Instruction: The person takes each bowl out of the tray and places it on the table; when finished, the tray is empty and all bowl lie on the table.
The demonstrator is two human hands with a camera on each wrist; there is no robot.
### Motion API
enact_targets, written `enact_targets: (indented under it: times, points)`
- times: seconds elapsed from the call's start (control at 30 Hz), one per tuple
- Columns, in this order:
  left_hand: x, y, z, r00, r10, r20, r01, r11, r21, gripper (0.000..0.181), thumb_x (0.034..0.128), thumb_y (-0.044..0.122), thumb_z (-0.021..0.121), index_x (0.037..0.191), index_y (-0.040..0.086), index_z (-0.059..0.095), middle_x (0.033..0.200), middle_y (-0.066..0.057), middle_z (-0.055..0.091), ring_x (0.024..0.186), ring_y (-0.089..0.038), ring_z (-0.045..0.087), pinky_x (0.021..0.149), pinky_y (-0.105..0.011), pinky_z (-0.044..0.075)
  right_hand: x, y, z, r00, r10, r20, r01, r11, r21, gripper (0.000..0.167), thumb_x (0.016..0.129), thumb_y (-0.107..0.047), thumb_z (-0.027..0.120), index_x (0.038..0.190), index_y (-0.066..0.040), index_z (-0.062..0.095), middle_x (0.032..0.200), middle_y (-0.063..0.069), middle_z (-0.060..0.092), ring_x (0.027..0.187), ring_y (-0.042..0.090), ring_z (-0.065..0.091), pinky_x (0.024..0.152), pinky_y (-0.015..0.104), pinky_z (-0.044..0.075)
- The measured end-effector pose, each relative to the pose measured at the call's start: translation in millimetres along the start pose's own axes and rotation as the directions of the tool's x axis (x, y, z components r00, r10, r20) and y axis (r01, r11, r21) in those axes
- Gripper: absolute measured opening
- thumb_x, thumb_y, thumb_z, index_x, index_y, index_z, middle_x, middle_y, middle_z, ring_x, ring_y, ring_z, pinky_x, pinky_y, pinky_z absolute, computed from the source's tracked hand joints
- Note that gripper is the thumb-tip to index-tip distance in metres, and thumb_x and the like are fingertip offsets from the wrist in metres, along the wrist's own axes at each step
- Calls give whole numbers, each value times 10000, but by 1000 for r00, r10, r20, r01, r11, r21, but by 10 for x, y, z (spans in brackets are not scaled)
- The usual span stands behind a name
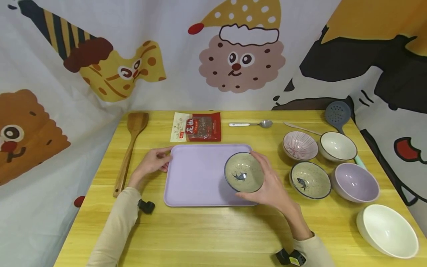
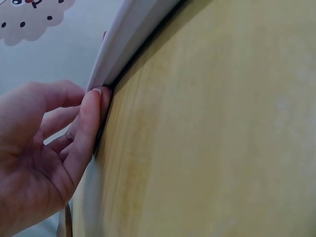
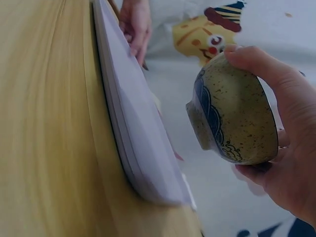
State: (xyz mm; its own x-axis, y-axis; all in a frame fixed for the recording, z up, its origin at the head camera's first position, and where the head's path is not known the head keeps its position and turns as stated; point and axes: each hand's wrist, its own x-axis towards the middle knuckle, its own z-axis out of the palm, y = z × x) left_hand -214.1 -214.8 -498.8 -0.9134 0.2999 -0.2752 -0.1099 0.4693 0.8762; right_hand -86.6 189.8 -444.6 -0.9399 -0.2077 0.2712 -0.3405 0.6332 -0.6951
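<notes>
A speckled beige bowl (image 1: pixel 242 173) with a dark fish drawn inside and a blue rim is held in my right hand (image 1: pixel 271 185), thumb on one side and fingers on the other. It is above the right part of a lilac tray (image 1: pixel 197 174); in the right wrist view the bowl (image 3: pixel 237 113) is apart from the tray (image 3: pixel 133 108), its foot and blue wave pattern showing. My left hand (image 1: pixel 153 163) pinches the tray's left rim near the far corner. The left wrist view shows that hand (image 2: pixel 54 138) with its fingertips at the rim (image 2: pixel 111 49).
Right of the tray stand a matching fish bowl (image 1: pixel 310 180), a pink-striped bowl (image 1: pixel 300 144), a white bowl (image 1: pixel 337 146), a purple bowl (image 1: pixel 355 181) and a larger white bowl (image 1: pixel 387 230). Around lie a wooden spatula (image 1: pixel 132 137), spice packet (image 1: pixel 203 127), spoon (image 1: pixel 251 124) and grey skimmer (image 1: pixel 338 112).
</notes>
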Motion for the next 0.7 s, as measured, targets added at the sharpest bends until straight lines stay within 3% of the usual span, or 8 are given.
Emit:
enact_targets:
  times: [0.13,0.33,0.43,0.53,0.6,0.7]
  points:
    - [7,-3,-10,1000,-16,2,16,1000,4,552,1012,148,624,1517,27,438,857,-144,646,622,-130,655,624,-298,642,-173,77,-126,998,19,-65,-21,999,-31,1216,517,-390,997,1543,-156,388,1498,123,472,1327,359,499,1061,687,416]
    - [14,-28,-18,1000,-29,5,29,999,-14,557,1015,154,620,1522,28,430,862,-143,639,622,-134,652,624,-306,644,-478,166,-344,983,127,-133,-135,989,-55,1261,487,-345,1019,1563,-237,370,1528,154,435,1357,413,435,1028,769,349]
    - [15,-44,-15,999,-34,3,34,999,-11,564,1015,162,623,1527,34,424,876,-143,635,631,-130,653,630,-298,643,-628,183,-429,973,160,-165,-173,983,-69,1281,478,-322,1028,1571,-257,362,1533,161,432,1373,418,417,1085,713,354]
    - [11,-49,-9,999,-38,1,38,999,-16,566,1012,164,627,1526,35,430,882,-147,644,635,-127,657,634,-292,643,-766,205,-493,962,162,-220,-186,978,-91,1299,449,-297,1039,1567,-249,380,1513,152,450,1373,288,424,1189,411,347]
    - [10,-49,-4,999,-36,0,36,999,-24,566,1008,166,631,1523,35,437,881,-148,653,636,-125,660,637,-293,643,-847,230,-531,953,142,-268,-172,981,-88,1315,408,-245,1043,1557,-206,406,1482,169,465,1359,143,409,1156,207,300]
    - [9,-41,0,999,-34,-2,34,999,-31,567,1005,171,635,1520,32,443,870,-144,662,638,-126,663,639,-297,644,-960,272,-595,936,109,-336,-143,987,-76,1325,352,-161,1030,1536,-117,436,1421,212,476,1303,-17,370,1092,58,239]
